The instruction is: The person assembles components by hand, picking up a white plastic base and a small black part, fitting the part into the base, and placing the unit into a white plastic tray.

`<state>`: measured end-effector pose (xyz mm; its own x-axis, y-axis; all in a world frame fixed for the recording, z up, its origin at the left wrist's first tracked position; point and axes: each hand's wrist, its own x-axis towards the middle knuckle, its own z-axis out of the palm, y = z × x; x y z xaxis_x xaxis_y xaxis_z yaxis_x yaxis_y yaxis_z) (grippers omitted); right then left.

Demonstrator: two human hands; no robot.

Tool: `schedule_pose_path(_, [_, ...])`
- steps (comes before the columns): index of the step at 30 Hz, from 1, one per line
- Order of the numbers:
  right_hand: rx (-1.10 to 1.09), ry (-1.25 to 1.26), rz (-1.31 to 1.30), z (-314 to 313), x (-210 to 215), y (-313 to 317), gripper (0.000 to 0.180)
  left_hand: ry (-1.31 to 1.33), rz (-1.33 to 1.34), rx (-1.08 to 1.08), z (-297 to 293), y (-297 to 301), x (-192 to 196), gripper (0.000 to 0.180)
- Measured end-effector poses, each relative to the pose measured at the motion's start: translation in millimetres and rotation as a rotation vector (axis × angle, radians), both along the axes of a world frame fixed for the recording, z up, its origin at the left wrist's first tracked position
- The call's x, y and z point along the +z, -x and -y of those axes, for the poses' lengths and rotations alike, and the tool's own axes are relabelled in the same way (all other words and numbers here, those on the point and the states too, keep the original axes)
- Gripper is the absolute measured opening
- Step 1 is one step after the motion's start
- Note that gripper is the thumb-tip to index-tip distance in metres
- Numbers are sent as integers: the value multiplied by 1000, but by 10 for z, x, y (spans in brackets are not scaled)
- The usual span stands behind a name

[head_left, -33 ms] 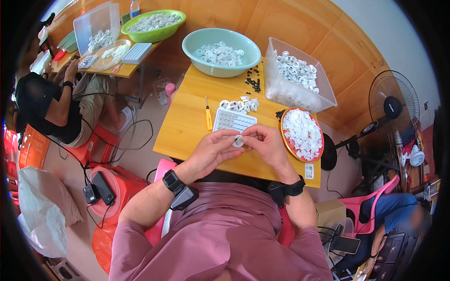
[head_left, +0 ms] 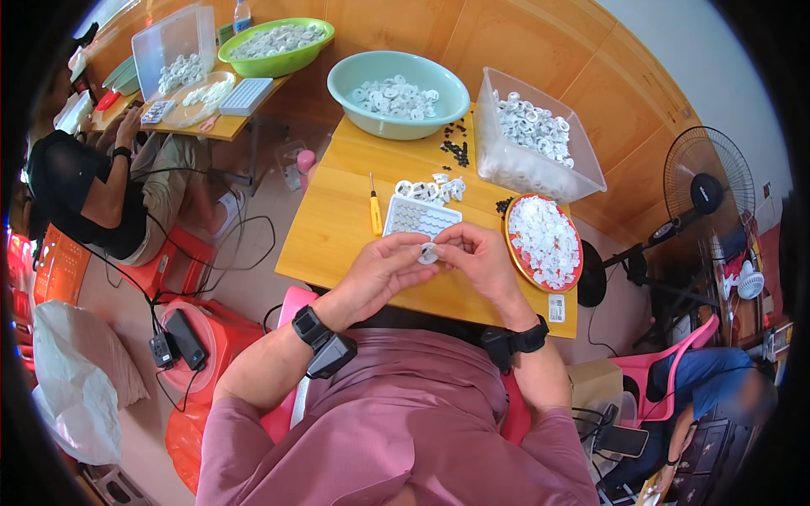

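Observation:
Between my two hands, over the near part of the wooden table, is a small round white plastic part. My left hand pinches it from the left with thumb and fingers. My right hand presses its fingertips on the part's right side, and a small dark spot shows on it. Just beyond my hands lies a white tray with rows of small round pockets, its near edge partly hidden. Behind the tray sit several white round parts. A yellow-handled screwdriver lies left of the tray.
A red-rimmed plate heaped with small white pieces stands right. Farther back are a pale green basin and a clear bin of white parts, with small black pieces between. A fan stands right; people sit left and lower right.

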<state>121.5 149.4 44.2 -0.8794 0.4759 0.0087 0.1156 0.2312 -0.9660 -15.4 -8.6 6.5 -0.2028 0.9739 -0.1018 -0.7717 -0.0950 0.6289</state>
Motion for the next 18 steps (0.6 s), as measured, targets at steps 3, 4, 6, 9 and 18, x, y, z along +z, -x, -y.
schedule_pose_path(3, [-89,-401,-119,-13,-7,50,14,-21,70,192,-6,62,-17,32])
schedule_pose_path(4, [-88,-402,-120,-33,-17,67,14,-23,70,193,-7,102,-19,32])
schedule_pose_path(6, [-69,-1002,-168,-84,-58,119,23,-66,150,393,-18,213,-22,32])
schedule_pose_path(9, [35,-1122,-205,-59,-145,177,34,-55,176,464,-25,300,-63,32])
schedule_pose_path(18, [151,-1341,-69,35,-128,162,33,-52,183,422,-1,240,-6,31])
